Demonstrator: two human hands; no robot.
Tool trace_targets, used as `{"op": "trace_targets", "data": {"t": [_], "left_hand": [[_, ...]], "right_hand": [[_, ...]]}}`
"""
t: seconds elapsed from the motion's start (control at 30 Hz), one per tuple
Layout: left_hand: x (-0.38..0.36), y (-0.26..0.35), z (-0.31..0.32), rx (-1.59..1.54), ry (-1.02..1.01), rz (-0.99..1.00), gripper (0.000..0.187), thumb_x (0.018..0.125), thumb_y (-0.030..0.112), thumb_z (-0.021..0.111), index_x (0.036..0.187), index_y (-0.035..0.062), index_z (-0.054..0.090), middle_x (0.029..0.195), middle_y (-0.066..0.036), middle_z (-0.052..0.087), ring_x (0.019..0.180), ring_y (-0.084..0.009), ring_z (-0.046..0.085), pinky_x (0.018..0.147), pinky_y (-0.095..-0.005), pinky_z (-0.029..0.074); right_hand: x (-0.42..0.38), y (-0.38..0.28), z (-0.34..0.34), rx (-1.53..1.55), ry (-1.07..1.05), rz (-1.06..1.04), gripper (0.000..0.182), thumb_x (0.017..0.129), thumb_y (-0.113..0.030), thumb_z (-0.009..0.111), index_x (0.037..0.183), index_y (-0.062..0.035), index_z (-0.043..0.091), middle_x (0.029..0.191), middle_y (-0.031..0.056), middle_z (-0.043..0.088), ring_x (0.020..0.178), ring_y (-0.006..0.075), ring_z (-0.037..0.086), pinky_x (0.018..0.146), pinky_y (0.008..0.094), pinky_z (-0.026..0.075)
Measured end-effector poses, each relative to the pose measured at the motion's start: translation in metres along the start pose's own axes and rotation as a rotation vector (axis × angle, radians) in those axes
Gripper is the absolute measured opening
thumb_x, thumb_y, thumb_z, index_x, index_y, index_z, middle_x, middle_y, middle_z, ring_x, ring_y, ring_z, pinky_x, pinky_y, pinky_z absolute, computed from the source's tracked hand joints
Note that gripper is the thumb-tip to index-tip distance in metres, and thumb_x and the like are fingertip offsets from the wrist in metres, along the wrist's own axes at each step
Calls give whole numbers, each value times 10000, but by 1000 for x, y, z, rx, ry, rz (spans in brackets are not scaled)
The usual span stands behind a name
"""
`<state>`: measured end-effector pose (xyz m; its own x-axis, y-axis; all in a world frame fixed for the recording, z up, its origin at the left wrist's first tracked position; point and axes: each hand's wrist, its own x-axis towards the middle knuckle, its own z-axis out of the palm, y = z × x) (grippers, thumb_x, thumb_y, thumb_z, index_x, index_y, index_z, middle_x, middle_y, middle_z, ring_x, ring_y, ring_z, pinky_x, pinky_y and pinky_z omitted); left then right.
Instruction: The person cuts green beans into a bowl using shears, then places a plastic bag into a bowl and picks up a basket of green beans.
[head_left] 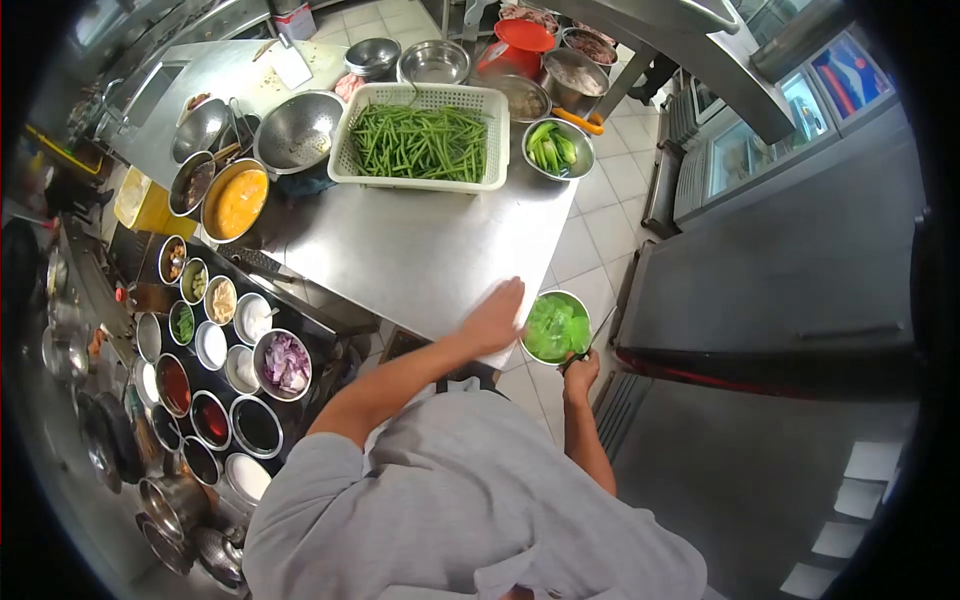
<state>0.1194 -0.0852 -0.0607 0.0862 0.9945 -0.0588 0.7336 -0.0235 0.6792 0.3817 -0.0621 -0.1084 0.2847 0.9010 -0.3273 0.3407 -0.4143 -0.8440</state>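
My left hand (493, 318) rests at the right edge of the steel table (400, 250), its back turned up and its fingers stretched out, with nothing visible in it. Just to its right, beyond the table edge, is a round metal bowl (535, 352) filled with bright green, translucent-looking pieces (557, 325). At the bowl's lower right rim, my right hand (580, 376) is closed around the dark handle of what looks like a knife (600, 328). The knife's thin blade points up and away to the right. Whether the right hand also grips the bowl cannot be made out.
A white basket (342, 165) of green beans (420, 140) stands on the table, with a bowl of green vegetables (552, 150) to its right. An orange liquid fills a pot (237, 202) at left. Several seasoning bowls (212, 345) crowd the left counter. A steel refrigerator (770, 310) stands right.
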Motion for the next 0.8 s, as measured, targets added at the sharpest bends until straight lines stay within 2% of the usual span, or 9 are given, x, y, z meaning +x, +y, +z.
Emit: {"op": "trace_targets", "data": {"t": [0.2, 0.33, 0.37, 0.43, 0.47, 0.5, 0.57, 0.67, 0.8], "left_hand": [[9, 97, -17, -28, -197, 420, 723, 991, 351, 578, 1521, -78, 337, 1622, -266, 280, 1542, -344, 228, 1279, -447, 173], [-4, 11, -45, 81, 173, 158, 267, 957, 154, 585, 1115, -57, 630, 1117, -240, 642, 1086, -419, 604, 961, -500, 484], [-19, -12, -61, 51, 601, 129, 98, 922, 59, 581, 961, -14, 633, 925, -190, 626, 868, -407, 598, 804, -511, 487], [-40, -141, -56, 196, 938, -26, 194, 933, 68, 562, 1099, 5, 641, 1041, -220, 635, 974, -415, 607, 874, -502, 493], [-63, -208, -65, -249, 845, -307, 292, 945, 86, 572, 1218, -12, 608, 1181, -235, 623, 1097, -411, 596, 945, -474, 492], [-88, -265, -94, 354, 922, -247, 379, 912, 55, 614, 1281, -20, 571, 1241, -236, 599, 1164, -395, 573, 1001, -454, 473], [-130, -255, -167, 676, 1155, -322, 411, 936, 170, 620, 1286, -34, 552, 1251, -275, 579, 1221, -457, 520, 1079, -491, 411], [-157, -252, -212, 438, 794, -967, 711, 927, 380, 633, 1379, -138, 452, 1421, -360, 454, 1326, -494, 447, 1162, -537, 318], [-132, -231, -162, 491, 771, -857, 829, 960, 469, 552, 1491, -136, 352, 1558, -362, 317, 1493, -469, 256, 1246, -512, 186]], "right_hand": [[8, 17, -12, 178, -52, -37, 299, 874, 59, 623, 1165, 43, 559, 815, 89, 652, 566, 135, 587, 447, 283, 444], [10, 23, -25, 124, -46, 30, 389, 861, 73, 681, 1228, 8, 570, 900, 137, 669, 620, 187, 644, 469, 312, 510], [2, 14, -27, 128, -32, 55, 399, 858, 70, 686, 1234, 7, 567, 886, 133, 666, 596, 180, 633, 456, 305, 498], [-4, 2, -33, 110, -1, 55, 389, 862, 64, 680, 1230, 13, 567, 860, 121, 661, 562, 164, 612, 435, 290, 471], [-5, 1, -33, 114, 1, 57, 389, 862, 64, 680, 1230, 13, 567, 860, 121, 661, 562, 164, 612, 435, 290, 471], [-5, 0, -35, 115, -9, 60, 381, 865, 59, 674, 1229, 18, 569, 860, 119, 661, 562, 162, 611, 441, 289, 472], [-7, -3, -44, 98, -46, 53, 374, 868, 43, 666, 1230, 40, 571, 867, 121, 663, 567, 159, 613, 459, 279, 480], [-11, -13, -46, 95, -62, 39, 388, 862, 34, 668, 1237, 48, 568, 874, 133, 671, 568, 160, 614, 472, 290, 486], [-10, -13, -38, 2, 6, 16, 403, 859, 27, 664, 1246, 58, 557, 866, 140, 680, 564, 165, 620, 477, 297, 493]]}}
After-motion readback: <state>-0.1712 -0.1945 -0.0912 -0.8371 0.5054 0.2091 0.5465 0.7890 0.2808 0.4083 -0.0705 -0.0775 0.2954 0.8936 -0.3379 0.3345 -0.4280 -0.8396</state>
